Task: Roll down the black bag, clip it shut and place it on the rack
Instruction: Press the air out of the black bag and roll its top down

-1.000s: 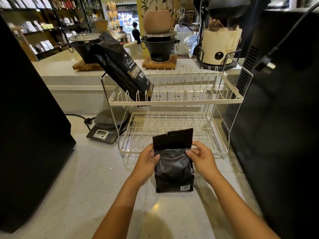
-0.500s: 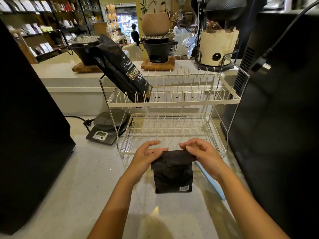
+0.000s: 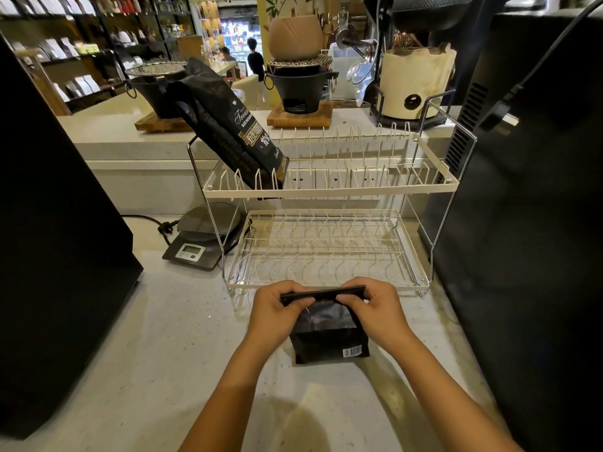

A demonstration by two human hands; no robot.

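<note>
A small black bag (image 3: pixel 329 337) with a white barcode label stands on the pale counter just in front of the rack. Its top is folded over into a flat black strip (image 3: pixel 323 293). My left hand (image 3: pixel 277 309) pinches the left end of that fold and my right hand (image 3: pixel 375 309) pinches the right end. The two-tier white wire rack (image 3: pixel 329 185) stands right behind the bag; its lower tier (image 3: pixel 326 252) holds nothing. No clip is visible.
A larger printed black bag (image 3: pixel 228 125) leans on the rack's upper tier at the left. A digital scale (image 3: pixel 204 238) sits left of the rack. Big black machines flank the counter at left (image 3: pixel 49 239) and right (image 3: pixel 528 223). Pots on wooden boards stand on the ledge behind.
The bag's top stood upright a second ago; both hands have since folded it down and forward into a flat strip. The blue strip seen by the bag half a second ago is out of sight.
</note>
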